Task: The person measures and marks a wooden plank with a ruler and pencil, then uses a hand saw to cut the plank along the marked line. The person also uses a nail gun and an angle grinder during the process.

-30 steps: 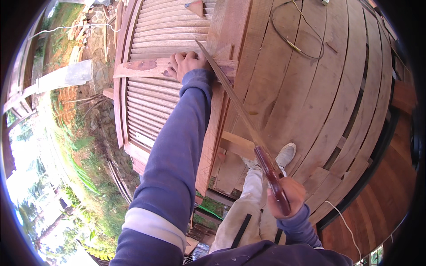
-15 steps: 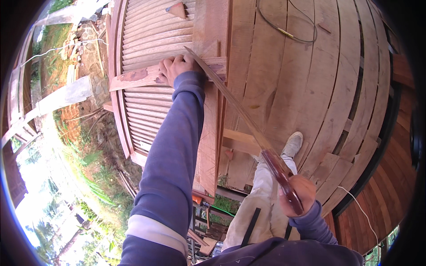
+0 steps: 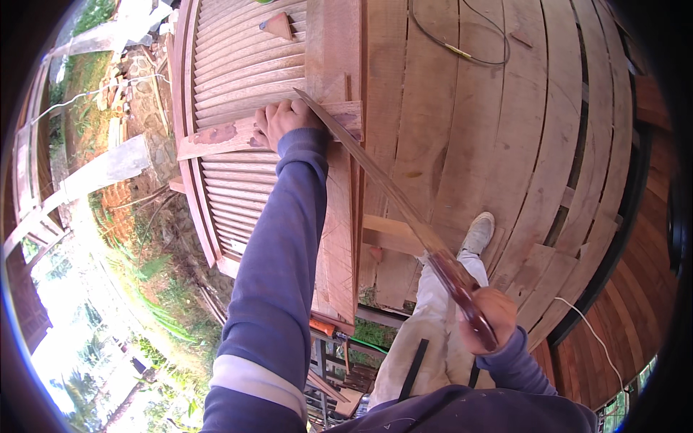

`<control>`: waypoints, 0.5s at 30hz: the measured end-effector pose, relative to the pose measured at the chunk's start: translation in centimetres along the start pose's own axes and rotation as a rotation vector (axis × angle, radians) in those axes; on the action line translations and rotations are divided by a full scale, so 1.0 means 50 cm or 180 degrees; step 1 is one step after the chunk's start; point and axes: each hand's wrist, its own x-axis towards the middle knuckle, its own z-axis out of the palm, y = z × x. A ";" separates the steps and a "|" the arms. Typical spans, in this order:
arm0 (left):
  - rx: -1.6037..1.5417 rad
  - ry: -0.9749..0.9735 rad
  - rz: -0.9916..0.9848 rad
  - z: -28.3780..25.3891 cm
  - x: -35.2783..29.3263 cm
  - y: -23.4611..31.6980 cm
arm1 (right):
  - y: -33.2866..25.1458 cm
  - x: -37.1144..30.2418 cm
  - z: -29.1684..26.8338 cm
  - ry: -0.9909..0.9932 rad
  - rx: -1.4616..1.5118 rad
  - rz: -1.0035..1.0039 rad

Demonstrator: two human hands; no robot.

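Note:
A handsaw (image 3: 382, 180) with a long blade and a glossy dark-brown handle runs diagonally across the view. Its handle is wrapped by the fingers of my right hand (image 3: 494, 317), low on the right. The blade's upper part crosses a short wooden board (image 3: 216, 140) near that board's right end; whether the teeth have cut in cannot be made out. My left hand (image 3: 286, 124) is closed over the board just left of the blade, pressing on it. Beneath lies a slatted wooden shutter panel (image 3: 249, 63) with a wide frame, the board spanning it crosswise.
A triangular wood offcut (image 3: 276, 26) rests on the slats. Right of the panel stretches a plank floor (image 3: 491, 137) with gaps, a looped black cable (image 3: 462, 53) and a small wood scrap (image 3: 521, 39). My shoe (image 3: 478, 232) stands there. An orange-handled tool (image 3: 322, 327) sits below the panel.
The view has shifted slightly, so the panel and board appear a little lower and further left. The saw remains across the board, and both hands keep their holds.

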 end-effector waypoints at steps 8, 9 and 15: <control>-0.0113 0.0157 0.0290 0.045 0.021 -0.035 | 0.057 0.237 0.119 -0.0019 0.0292 -0.0092; -0.0125 0.0209 0.0283 0.047 0.021 -0.042 | 0.051 0.240 0.121 -0.0138 0.0369 0.0083; -0.0169 0.0182 0.0068 0.001 -0.003 0.005 | 0.004 0.015 0.008 0.0011 -0.0172 0.0072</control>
